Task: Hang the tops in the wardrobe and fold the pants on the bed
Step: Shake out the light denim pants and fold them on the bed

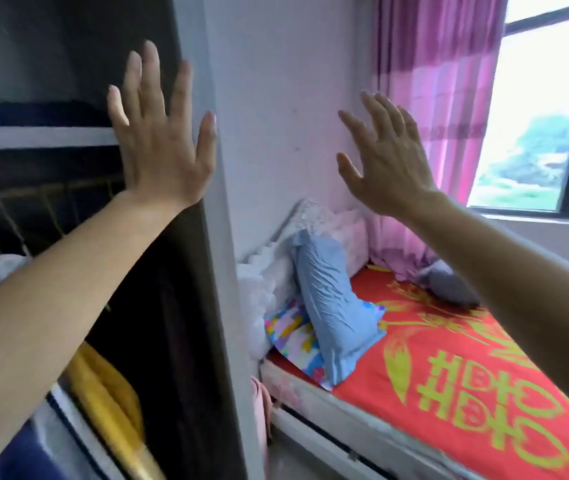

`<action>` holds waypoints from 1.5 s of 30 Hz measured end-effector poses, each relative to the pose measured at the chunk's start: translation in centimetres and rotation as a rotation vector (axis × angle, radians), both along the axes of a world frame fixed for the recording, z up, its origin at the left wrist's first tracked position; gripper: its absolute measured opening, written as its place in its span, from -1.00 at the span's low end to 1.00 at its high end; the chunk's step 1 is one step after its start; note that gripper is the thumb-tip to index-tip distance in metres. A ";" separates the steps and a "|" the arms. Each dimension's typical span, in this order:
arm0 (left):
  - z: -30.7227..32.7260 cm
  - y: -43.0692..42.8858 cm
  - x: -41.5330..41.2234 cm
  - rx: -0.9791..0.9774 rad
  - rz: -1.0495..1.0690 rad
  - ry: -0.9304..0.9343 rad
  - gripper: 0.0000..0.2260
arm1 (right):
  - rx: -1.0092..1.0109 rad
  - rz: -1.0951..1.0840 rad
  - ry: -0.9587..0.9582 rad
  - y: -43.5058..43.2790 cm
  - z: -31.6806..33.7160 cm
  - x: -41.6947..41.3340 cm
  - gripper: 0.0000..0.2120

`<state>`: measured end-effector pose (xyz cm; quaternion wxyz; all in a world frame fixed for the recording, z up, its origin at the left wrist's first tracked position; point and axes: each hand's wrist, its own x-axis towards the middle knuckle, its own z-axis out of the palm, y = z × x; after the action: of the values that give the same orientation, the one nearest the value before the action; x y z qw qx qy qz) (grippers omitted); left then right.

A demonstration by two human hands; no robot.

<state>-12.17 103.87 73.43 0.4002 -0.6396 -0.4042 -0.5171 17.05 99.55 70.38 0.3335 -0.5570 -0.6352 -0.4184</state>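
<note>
My left hand (158, 140) is raised with fingers spread and straight in front of the wardrobe (193, 271), near its grey side panel. It holds nothing. My right hand (385, 161) is raised too, fingers spread, in front of the pale wall above the bed (449, 393). It is empty as well. Inside the dark wardrobe a rail with several bare hangers (44, 209) runs below a white shelf (33, 136). A yellow garment (106, 393) and a white and navy one (61, 441) hang low at the left. The bed carries a red sheet with yellow-green print.
A blue pillow (331, 313) leans on the white headboard (286, 237), over a multicoloured pillow (293, 337). A grey pillow (449, 282) lies by the pink curtain (439, 98). The window (546, 116) is at the right. A pink cloth (259, 403) hangs between wardrobe and bed.
</note>
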 end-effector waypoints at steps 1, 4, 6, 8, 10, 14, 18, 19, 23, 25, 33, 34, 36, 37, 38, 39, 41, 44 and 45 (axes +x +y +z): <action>-2.3 0.1 3.9 -0.058 -0.049 0.004 -0.48 | -0.051 -0.046 0.058 -1.3 -2.4 3.3 -0.42; -10.4 -0.2 15.5 -0.298 -0.171 0.006 -0.46 | -0.239 -0.186 0.145 -5.2 -10.2 12.6 -0.39; -15.7 -0.6 22.8 -0.457 -0.238 0.050 -0.44 | -0.334 -0.256 0.163 -7.7 -15.1 18.4 -0.38; -20.3 -1.2 29.4 -0.577 -0.303 0.137 -0.43 | -0.396 -0.356 0.188 -10.2 -19.0 23.7 -0.37; -24.0 -1.7 35.2 -0.657 -0.390 0.242 -0.42 | -0.450 -0.463 0.216 -12.6 -21.8 28.4 -0.37; -27.7 -1.6 46.0 -0.650 -0.553 0.386 -0.41 | -0.510 -0.650 0.252 -16.2 -25.0 37.3 -0.36; -29.7 -0.3 56.4 -0.632 -0.731 0.412 -0.43 | -0.530 -0.822 0.290 -17.7 -26.5 45.5 -0.36; -30.4 0.2 58.8 -0.650 -0.768 0.427 -0.43 | -0.538 -0.866 0.314 -18.1 -27.1 47.3 -0.36; -33.5 1.4 67.7 -0.801 -0.841 0.532 -0.42 | -0.603 -1.016 0.425 -20.0 -30.3 53.4 -0.36; -35.1 1.5 71.8 -0.814 -0.866 0.634 -0.40 | -0.627 -1.084 0.480 -21.4 -32.0 56.2 -0.36; -41.8 -4.1 88.0 -0.902 -1.015 0.851 -0.38 | -0.610 -1.308 0.713 -29.7 -38.8 66.3 -0.35; -43.1 -5.3 90.3 -0.910 -1.021 0.889 -0.38 | -0.623 -1.329 0.738 -30.9 -40.1 67.9 -0.35; -45.9 -7.4 94.5 -0.919 -1.029 0.949 -0.39 | -0.667 -1.350 0.776 -33.0 -42.8 71.5 -0.34; -47.4 -8.4 96.6 -0.925 -1.025 0.969 -0.40 | -0.684 -1.347 0.792 -34.0 -44.2 73.5 -0.34; -48.9 -9.4 98.7 -0.931 -1.012 0.991 -0.40 | -0.698 -1.339 0.810 -34.8 -45.6 75.6 -0.33; -50.5 -10.4 100.6 -0.948 -0.993 1.017 -0.40 | -0.719 -1.328 0.836 -35.4 -47.1 77.7 -0.33; -53.3 -12.1 103.9 -1.011 -0.940 1.058 -0.40 | -0.794 -1.293 0.898 -36.6 -50.1 81.7 -0.33; -56.7 -13.9 108.0 -1.081 -0.868 1.093 -0.41 | -0.935 -1.213 0.970 -37.7 -54.1 87.2 -0.35; -57.7 -14.4 109.2 -1.092 -0.847 1.095 -0.41 | -0.969 -1.188 0.971 -37.9 -55.2 89.2 -0.35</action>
<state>97.04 89.49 15.75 -0.0493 -0.9957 -0.0754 0.0226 106.23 61.67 15.13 0.0231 -0.9873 -0.1393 0.0724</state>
